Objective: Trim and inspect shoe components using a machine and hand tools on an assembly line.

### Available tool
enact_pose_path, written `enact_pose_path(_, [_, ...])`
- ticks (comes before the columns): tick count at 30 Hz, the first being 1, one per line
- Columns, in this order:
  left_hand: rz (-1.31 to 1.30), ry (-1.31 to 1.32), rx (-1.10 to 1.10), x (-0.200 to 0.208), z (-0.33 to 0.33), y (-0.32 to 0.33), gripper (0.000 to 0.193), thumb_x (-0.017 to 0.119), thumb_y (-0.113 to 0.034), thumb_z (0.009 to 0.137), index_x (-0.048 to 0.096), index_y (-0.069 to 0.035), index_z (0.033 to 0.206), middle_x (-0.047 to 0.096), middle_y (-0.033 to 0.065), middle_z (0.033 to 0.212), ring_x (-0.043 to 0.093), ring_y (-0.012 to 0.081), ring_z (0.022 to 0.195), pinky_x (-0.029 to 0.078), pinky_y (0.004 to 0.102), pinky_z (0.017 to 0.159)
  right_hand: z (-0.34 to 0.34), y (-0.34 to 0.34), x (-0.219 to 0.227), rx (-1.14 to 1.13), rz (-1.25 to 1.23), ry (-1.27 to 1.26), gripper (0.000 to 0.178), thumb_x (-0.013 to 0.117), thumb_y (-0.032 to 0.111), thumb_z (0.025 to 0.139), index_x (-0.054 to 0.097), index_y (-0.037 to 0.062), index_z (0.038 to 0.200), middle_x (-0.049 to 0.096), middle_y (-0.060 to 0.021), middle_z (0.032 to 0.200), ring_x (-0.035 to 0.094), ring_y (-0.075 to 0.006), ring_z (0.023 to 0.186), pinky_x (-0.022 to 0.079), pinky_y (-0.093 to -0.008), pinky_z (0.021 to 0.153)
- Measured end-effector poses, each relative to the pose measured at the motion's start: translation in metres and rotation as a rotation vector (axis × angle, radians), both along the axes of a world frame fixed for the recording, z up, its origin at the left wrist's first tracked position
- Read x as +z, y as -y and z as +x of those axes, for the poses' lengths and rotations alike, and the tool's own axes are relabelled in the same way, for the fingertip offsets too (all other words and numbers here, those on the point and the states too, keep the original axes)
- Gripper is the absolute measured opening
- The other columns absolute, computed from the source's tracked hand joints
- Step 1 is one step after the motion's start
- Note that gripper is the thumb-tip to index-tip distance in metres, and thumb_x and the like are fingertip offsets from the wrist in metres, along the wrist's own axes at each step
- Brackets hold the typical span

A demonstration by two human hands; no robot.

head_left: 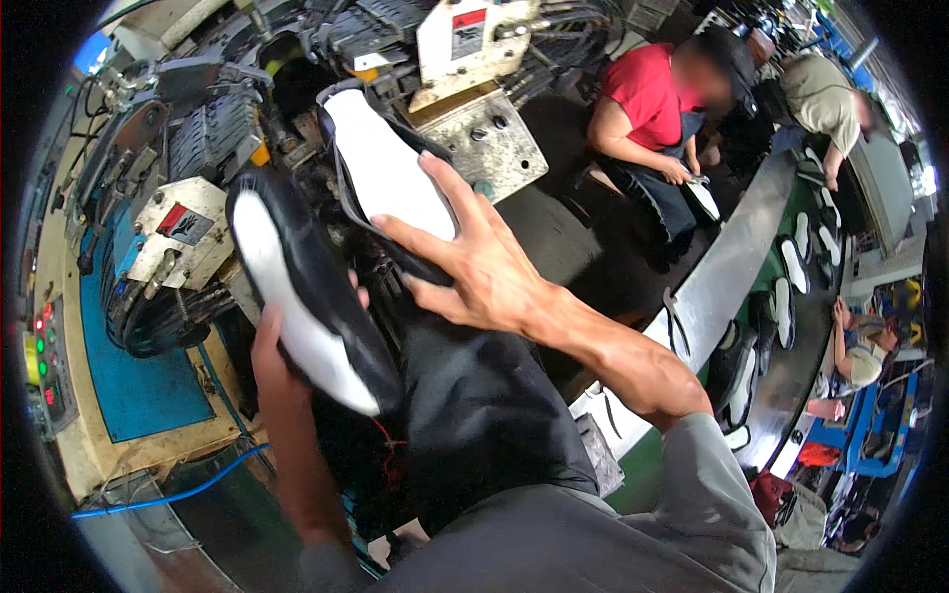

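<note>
Just left of the speckled machine plate [494, 158], the first shoe [386, 163] sits sole up under the right hand [484, 267], whose fingers spread over its white sole and edge, seemingly to steady it; what supports it beneath is hidden. Farther left and nearer the body than that plate, the left hand [277, 374] grips the second shoe [297, 316], fingers around its sides, likely to keep the sole facing up.

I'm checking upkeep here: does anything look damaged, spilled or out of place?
The flat cream metal machine plate beyond the right hand looks blotched with dark grime, as if stained or worn. No spill stands out.
</note>
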State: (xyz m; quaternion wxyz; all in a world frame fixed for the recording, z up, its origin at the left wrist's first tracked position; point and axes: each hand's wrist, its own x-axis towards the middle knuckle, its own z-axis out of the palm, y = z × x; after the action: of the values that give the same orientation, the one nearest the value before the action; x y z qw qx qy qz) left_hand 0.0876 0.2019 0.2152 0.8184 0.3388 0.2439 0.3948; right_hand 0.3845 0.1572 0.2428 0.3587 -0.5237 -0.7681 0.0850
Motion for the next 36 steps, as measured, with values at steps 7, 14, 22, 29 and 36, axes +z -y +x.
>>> enact_pose_path(7, [-0.338,0.177,0.245,-0.056,-0.055,0.125,0.114,0.052,-0.085,0.098,0.025,-0.001,0.170,0.041,0.0371,0.162,0.057,0.0496,0.139,0.052,0.0682,0.113,-0.037,-0.071,-0.039,-0.037,0.019,-0.015,0.071,0.084,0.028,0.085,0.063,0.0257,0.153,0.023,-0.0379,0.169,0.043,-0.0596,0.148,0.044,-0.0584,0.122])
enact_pose_path(14, [-0.458,0.199,0.168,-0.105,-0.056,0.156,0.111,0.052,-0.079,0.098,0.030,0.006,0.167,0.054,0.0394,0.152,0.065,0.0543,0.129,0.053,0.0696,0.109,-0.044,-0.086,-0.060,-0.036,0.041,-0.003,0.070,0.086,0.029,0.085,0.065,0.0260,0.152,0.024,-0.0373,0.169,0.045,-0.0588,0.147,0.045,-0.0592,0.121])
enact_pose_path(22, [-0.509,0.189,0.031,-0.117,-0.045,0.175,0.105,0.048,-0.075,0.103,0.029,0.006,0.168,0.051,0.0360,0.157,0.059,0.0533,0.138,0.048,0.0673,0.115,-0.043,-0.080,-0.036,-0.020,0.251,0.447,0.078,0.087,0.040,0.086,0.058,0.0192,0.155,0.039,-0.0198,0.170,0.036,-0.0485,0.155,0.045,-0.0601,0.119])
enact_pose_path(29, [-0.624,0.053,0.111,-0.111,-0.022,0.184,0.093,0.039,-0.072,0.107,0.039,0.003,0.162,0.064,0.0346,0.142,0.069,0.0517,0.121,0.057,0.0627,0.104,-0.048,-0.080,-0.038,-0.057,0.219,0.554,0.078,0.086,0.041,0.087,0.055,0.0196,0.155,0.041,-0.0181,0.168,0.038,-0.0548,0.150,0.058,-0.0566,0.108])
enact_pose_path(36, [-0.539,0.048,0.001,-0.126,-0.015,0.166,0.087,0.040,-0.066,0.110,0.038,0.003,0.164,0.061,0.0341,0.147,0.065,0.0521,0.130,0.054,0.0626,0.112,-0.055,-0.155,-0.019,-0.073,0.257,0.542,0.070,0.082,0.040,0.092,0.054,0.0178,0.152,0.051,-0.0181,0.159,0.045,-0.0579,0.144,0.064,-0.0591,0.101])
